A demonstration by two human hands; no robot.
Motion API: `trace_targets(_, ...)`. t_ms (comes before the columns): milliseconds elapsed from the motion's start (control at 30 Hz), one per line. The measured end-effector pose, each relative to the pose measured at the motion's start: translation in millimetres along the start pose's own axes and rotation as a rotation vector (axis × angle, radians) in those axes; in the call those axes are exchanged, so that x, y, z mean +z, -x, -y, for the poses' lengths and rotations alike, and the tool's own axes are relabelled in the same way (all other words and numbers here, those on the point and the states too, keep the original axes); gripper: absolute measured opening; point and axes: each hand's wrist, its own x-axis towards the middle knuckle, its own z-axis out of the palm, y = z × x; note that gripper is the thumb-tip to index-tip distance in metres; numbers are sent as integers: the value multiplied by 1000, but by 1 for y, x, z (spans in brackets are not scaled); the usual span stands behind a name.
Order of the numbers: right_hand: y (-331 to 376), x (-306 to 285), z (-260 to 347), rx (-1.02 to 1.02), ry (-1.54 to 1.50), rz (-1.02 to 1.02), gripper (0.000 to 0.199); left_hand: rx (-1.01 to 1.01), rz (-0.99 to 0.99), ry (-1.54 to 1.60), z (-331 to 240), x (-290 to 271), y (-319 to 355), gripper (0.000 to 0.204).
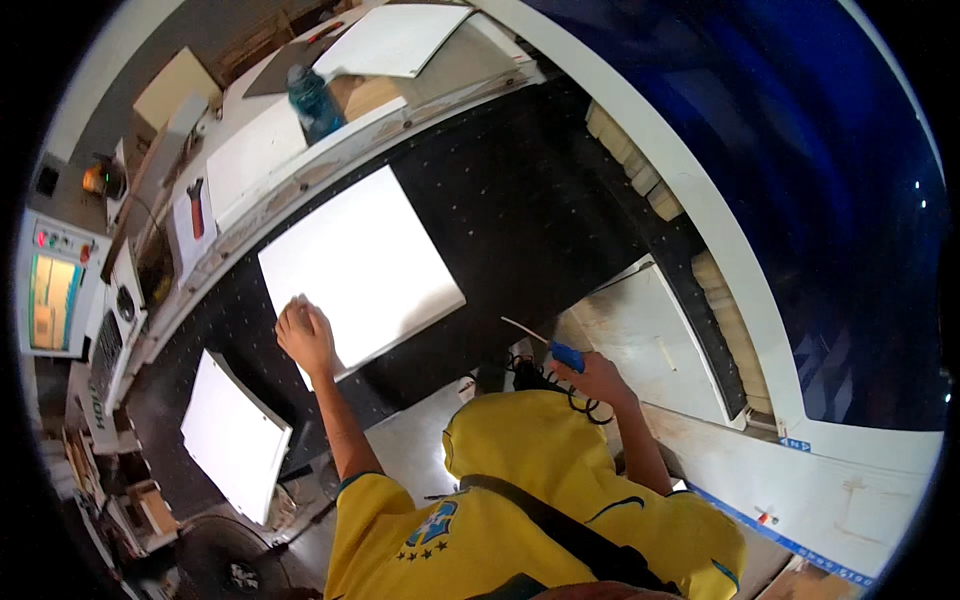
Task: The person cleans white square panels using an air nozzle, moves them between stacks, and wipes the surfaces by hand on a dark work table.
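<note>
A large white panel (365,270) lies on the black worktop in front of me. My left hand (304,337) is at its near left edge, fingers bent over the edge and gripping it; the thumb is hard to make out. In my right hand (597,378) is a blue air blow gun (567,356), held right of the panel and apart from it. Its thin nozzle points up and left, and a black coiled hose (585,402) hangs from it beside my yellow shirt.
More white panels (235,440) are stacked at the lower left. Another board (655,335) lies at the right, beside a large blue and white machine cover (780,180). Behind the black worktop (490,190) stand a bottle (314,103) and a red-handled tool (196,208). A lit control screen (54,303) is far left.
</note>
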Motion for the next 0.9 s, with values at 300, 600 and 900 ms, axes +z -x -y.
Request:
trace_targets(300,-29,-89,-90,309,-540,-719,65,-27,-16,39,1,0,-8,24)
trace_targets(600,-46,-71,-20,103,-167,-69,65,25,-58,79,3,1,-8,22)
trace_targets(900,-154,-158,13,76,-305,-473,63,-3,-70,79,1,2,-8,18)
